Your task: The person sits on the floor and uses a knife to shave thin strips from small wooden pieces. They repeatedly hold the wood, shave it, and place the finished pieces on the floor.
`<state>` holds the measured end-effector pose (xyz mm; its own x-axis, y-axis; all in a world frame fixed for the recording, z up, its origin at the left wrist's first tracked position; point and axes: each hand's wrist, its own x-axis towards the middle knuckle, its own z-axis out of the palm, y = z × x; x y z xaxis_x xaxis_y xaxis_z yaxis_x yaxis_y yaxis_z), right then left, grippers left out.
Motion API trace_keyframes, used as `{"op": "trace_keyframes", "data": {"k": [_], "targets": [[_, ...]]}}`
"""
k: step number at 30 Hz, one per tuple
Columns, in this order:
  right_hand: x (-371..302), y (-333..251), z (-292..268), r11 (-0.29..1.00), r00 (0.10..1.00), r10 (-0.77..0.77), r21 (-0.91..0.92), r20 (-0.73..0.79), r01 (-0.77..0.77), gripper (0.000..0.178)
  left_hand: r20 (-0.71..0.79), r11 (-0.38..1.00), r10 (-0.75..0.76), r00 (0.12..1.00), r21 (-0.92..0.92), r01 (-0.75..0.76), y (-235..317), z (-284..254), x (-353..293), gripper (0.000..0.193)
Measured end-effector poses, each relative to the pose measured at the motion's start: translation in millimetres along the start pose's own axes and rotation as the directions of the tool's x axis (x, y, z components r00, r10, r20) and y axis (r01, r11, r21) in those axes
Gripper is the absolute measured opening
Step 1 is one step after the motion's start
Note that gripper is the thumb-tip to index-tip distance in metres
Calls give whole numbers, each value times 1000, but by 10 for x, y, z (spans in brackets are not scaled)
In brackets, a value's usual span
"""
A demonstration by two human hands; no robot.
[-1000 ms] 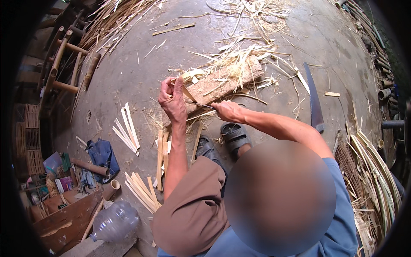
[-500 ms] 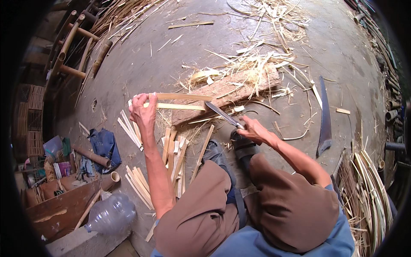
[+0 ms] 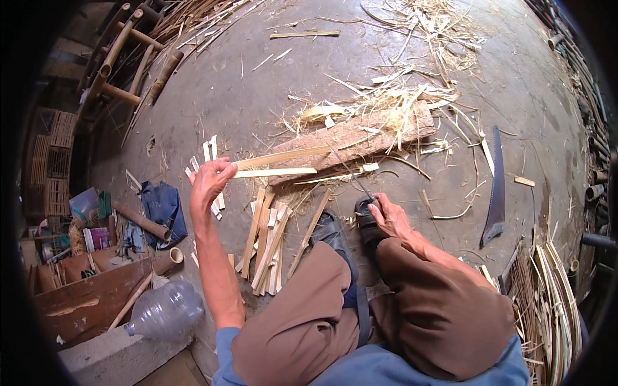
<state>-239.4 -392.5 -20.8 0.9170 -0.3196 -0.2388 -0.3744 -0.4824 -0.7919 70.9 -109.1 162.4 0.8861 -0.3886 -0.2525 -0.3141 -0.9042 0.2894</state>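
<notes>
Here, a clear plastic bottle (image 3: pixel 166 310) lies at the left, below a blue cloth (image 3: pixel 162 209). The left hand (image 3: pixel 211 183) has its fingers closed on the near ends of two wood strips (image 3: pixel 277 172), which spread apart toward a rough wooden block (image 3: pixel 354 140) on the floor. Loose sticks (image 3: pixel 265 241) lie below them. The right hand (image 3: pixel 389 217) grips a knife (image 3: pixel 351 172), its tip by the upper strip's far end; contact is unclear. Farther right lies a saw (image 3: pixel 496 186).
</notes>
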Motion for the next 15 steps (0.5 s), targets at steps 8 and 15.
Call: {"op": "trace_keyframes", "data": {"k": [8,15], "targets": [[263,88,175,997,997,43,-60,66,-39,29,129,967,110,986,-242,-76,36,-112,77,35],[228,-190,278,999,989,10,40,151,-16,30,-169,408,-264,950,-912,-49,371,802,-168,31]]}}
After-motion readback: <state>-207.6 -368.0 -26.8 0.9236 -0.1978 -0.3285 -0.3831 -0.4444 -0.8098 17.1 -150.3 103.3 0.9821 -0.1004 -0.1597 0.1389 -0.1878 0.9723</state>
